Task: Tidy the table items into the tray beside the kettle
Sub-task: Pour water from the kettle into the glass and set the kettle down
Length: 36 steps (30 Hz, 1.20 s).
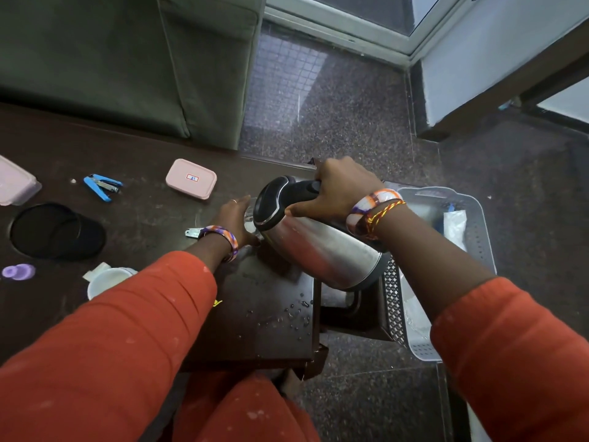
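My right hand [342, 189] grips the black handle of a steel kettle [322, 247], which is tilted to the left with its lid end over a clear glass [250, 218]. My left hand [237, 220] is wrapped around that glass on the dark table [143, 215]; the kettle hides most of the glass. A grey perforated tray [478, 218] stands to the right of the table, partly behind my right arm. On the table lie a pink lidded box [191, 178], a blue stapler [102, 186] and a small metal clipper [192, 232].
A black round lid [57, 231], a purple disc [18, 271], a white tub [108, 279] and a pale box [16, 183] sit at the table's left. Water drops [293, 314] dot the near right corner. A green sofa [127, 59] stands behind the table.
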Tool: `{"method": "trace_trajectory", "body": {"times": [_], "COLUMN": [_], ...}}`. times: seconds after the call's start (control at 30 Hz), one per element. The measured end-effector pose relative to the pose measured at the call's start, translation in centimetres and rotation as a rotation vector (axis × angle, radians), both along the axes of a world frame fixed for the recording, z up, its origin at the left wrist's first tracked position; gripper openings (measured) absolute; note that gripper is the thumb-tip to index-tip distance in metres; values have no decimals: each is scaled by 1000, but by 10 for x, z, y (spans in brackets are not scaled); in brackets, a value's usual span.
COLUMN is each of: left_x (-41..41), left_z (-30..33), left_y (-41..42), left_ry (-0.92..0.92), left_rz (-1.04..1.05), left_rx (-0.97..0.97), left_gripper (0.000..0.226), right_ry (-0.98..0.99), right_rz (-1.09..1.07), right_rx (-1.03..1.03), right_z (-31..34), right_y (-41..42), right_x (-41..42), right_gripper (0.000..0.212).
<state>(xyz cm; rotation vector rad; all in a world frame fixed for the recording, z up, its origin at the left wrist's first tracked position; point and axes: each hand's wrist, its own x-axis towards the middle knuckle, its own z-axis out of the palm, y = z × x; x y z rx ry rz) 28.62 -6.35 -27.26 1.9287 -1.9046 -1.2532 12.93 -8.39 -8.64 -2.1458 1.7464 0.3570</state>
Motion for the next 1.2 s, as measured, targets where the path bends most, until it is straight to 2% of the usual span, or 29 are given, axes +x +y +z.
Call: {"method": "trace_trajectory", "body": {"times": [0.13, 0.4, 0.63, 1.2], "left_x": [0, 0, 0, -2], "left_z": [2, 3, 4, 6], "left_y": [1, 2, 3, 4], "left_ry": [10, 0, -12, -41], "left_rz": [1, 13, 23, 17], "left_rx": [-28, 7, 30, 36], "left_gripper": [84, 101, 104, 104], "right_ry": [-5, 20, 20, 16], "right_rz": [6, -1, -6, -20], "right_rx": [-8, 3, 14, 31], "right_z": [2, 4, 3, 8], "right_y": [-2, -4, -6, -9], "right_x": [3, 2, -2, -3], "right_gripper": [53, 55, 53, 56]}}
